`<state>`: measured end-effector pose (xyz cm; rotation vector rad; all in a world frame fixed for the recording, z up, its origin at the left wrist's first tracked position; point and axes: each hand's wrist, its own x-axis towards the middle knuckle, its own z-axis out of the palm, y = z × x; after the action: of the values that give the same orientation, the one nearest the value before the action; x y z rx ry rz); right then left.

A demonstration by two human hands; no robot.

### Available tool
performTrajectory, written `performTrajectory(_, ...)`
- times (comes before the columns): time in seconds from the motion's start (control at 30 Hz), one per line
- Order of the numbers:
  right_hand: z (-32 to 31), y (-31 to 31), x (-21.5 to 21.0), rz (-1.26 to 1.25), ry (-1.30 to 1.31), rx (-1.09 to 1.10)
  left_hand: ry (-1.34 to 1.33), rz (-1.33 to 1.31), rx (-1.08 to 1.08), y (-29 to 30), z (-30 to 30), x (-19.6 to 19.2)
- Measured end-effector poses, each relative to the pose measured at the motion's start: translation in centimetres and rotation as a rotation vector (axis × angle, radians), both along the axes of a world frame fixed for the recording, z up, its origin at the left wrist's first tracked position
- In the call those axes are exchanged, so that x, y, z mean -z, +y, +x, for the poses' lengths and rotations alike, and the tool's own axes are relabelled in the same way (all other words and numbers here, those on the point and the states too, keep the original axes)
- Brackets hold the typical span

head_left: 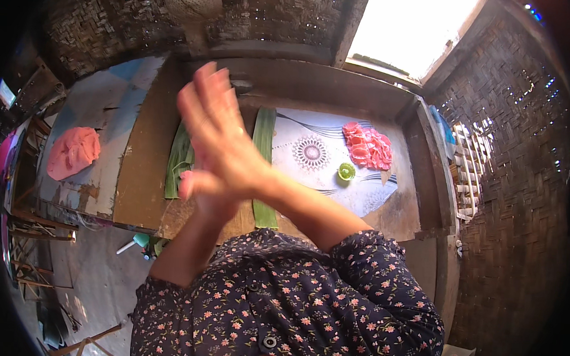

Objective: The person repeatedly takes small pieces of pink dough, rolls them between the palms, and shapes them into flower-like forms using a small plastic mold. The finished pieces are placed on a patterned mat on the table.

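Note:
My right hand point(226, 143) is raised over the work surface, its fingers stretched out and blurred by motion. Beneath it, palm toward palm, lies my left hand point(211, 203), mostly hidden along with its fingers. Whether anything lies between the palms cannot be seen. One long green leaf strip point(178, 157) lies behind the hands to the left, and another strip point(265, 129) runs just right of them. Farther right, on a white patterned sheet point(292, 162), sit a small round green thing point(346, 172) and a heap of pink ruffled pieces point(368, 146).
A raised wooden rim point(308, 80) bounds the work surface at the back. On a board to the left rests a crumpled pink cloth point(75, 153). Woven walls stand around, with a bright window point(412, 31). A white lattice basket point(470, 167) is at the right.

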<state>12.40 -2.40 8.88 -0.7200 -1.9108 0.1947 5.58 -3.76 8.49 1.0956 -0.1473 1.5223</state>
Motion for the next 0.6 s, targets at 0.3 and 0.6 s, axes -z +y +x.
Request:
performTrajectory(0.3, -0.1, 0.8, 0.8, 0.054, 0.025, 0.099, 0.161, -0.138, -0.056, 0.4, -0.8, 2.1)
performTrajectory(0.6, 0.9, -1.0, 2.4, 0.042, -0.161, 0.046, 0.11, -0.304, 0.245, -0.2, -1.3, 4.4)
